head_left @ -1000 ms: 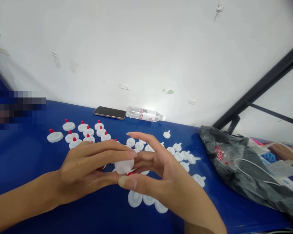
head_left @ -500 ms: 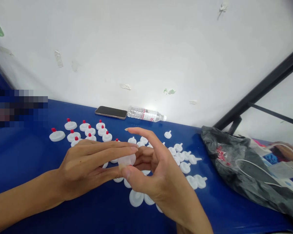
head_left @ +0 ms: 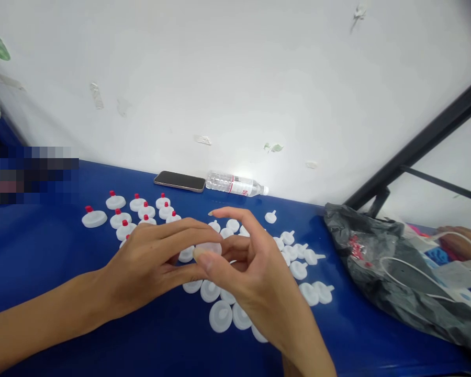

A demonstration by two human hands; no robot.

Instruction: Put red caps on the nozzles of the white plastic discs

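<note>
Over a blue table (head_left: 43, 256), my left hand (head_left: 153, 262) and my right hand (head_left: 247, 267) meet around one small white plastic disc (head_left: 209, 248). The left fingers pinch the disc from the left. My right thumb presses on its near side, with the right index finger raised above. White discs with red caps (head_left: 137, 212) stand in a group at the back left. Plain white discs with stems (head_left: 298, 256) lie scattered to the right and under my hands.
A phone (head_left: 179, 181) and a lying water bottle (head_left: 235, 185) rest by the white wall. A black plastic bag (head_left: 392, 272) with a white cable sits at the right, near a black metal frame (head_left: 416, 146). Another person's hand (head_left: 455, 243) shows at far right.
Both hands lifted slightly and drew closer together. My right thumb moved up onto the disc, covering the red piece that showed by it a second ago.
</note>
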